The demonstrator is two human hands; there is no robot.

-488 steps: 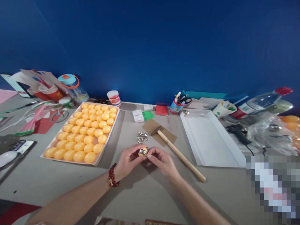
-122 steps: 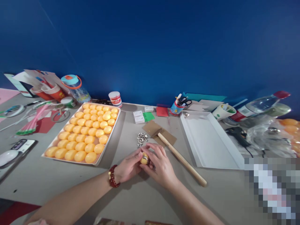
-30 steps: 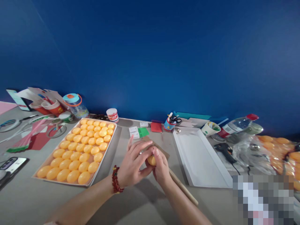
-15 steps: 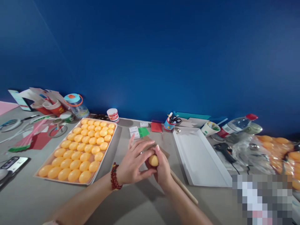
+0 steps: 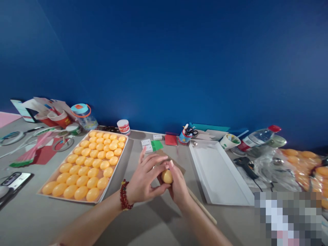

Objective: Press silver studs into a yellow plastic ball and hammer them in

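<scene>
Above the middle of the table my two hands meet around a small yellow ball, which looks like the table tennis balls in the tray. My right hand is closed around its far and right sides, with the thumb on top. The thumb and index finger of my left hand curl against the ball from the left; its little finger points up. Under the hands lies a brown piece of card, partly hidden. A thin wooden stick runs out beneath my right forearm.
A tray of orange balls stands left, a white tray right. Behind are small white boxes, red paper and a pen cup. A glue gun, a bottle and bagged balls crowd the right.
The ball has turned or shifted very slightly between my fingers. Both hands stay in nearly the same place; the view has moved a little.
</scene>
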